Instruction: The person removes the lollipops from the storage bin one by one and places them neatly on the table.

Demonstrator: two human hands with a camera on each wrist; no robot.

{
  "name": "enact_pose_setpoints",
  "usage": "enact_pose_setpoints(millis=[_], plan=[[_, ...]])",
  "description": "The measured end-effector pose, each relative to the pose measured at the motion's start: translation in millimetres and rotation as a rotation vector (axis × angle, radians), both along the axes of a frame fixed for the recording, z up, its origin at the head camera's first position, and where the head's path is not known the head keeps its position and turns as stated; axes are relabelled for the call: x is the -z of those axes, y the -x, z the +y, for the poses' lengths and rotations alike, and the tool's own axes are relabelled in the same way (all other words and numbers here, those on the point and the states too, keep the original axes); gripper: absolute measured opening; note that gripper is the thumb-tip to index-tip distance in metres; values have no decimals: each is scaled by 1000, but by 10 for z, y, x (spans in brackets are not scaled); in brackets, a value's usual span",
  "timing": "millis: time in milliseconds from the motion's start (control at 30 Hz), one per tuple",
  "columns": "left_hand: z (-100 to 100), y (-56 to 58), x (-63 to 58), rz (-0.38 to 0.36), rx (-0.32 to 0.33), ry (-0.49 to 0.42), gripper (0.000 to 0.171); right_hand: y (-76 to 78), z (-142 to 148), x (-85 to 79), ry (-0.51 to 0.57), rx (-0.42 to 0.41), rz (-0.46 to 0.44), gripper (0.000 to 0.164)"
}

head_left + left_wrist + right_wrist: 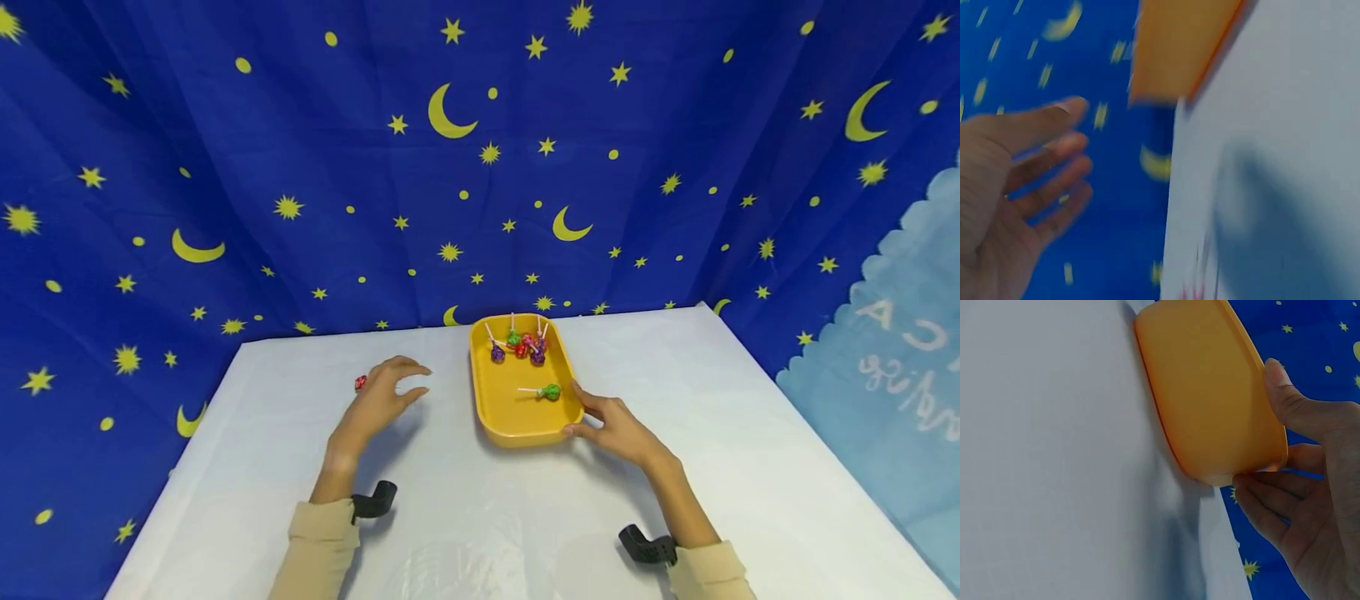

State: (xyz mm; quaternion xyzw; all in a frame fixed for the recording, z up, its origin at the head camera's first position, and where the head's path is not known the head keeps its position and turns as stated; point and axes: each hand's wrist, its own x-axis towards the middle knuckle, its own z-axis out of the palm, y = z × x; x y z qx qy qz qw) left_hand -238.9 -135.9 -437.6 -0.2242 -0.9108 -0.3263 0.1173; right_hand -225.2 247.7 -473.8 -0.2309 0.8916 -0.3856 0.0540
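Note:
A yellow tray (491, 412) on the white table holds several wrapped lollipops. Purple, red and green ones cluster at its far end, and a single green lollipop (551, 392) lies nearer its front right. My right hand (618, 429) grips the tray's front right corner, its thumb (1280, 375) against the rim and fingers (1272, 494) round the side. To the left of the tray my left hand (377, 400) hovers over the table, fingers loosely bent and apart, holding nothing. A red lollipop (361, 382) lies just beyond it, mostly hidden by the hand in the head view.
A white cloth covers the table (465, 517). Behind it hangs a blue curtain (345, 167) with yellow moons and stars. At the right is a light blue panel (900, 333) with lettering. A black mount sits on each wrist.

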Motion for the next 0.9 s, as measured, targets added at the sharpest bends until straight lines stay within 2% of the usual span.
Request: enact_pose_setpoints(millis=[100,200,333,500,600,667,900], plan=[[356,18,-46,51,139,31,18,2,-4,-4,-1,3,3,80],[637,30,-70,19,240,74,17,15,-11,-4,-5,5,5,80],[875,82,-73,-78,295,169,21,32,-16,3,-11,0,10,80],[1068,188,-45,-42,373,376,18,30,-16,6,-8,3,1,80],[1166,241,-14,-9,382,475,14,23,-19,7,-9,10,0,80],[1221,260,7,-21,364,509,12,16,-20,10,-12,15,8,79],[1335,286,44,-145,293,482,22,-3,-26,17,-8,17,11,77]])
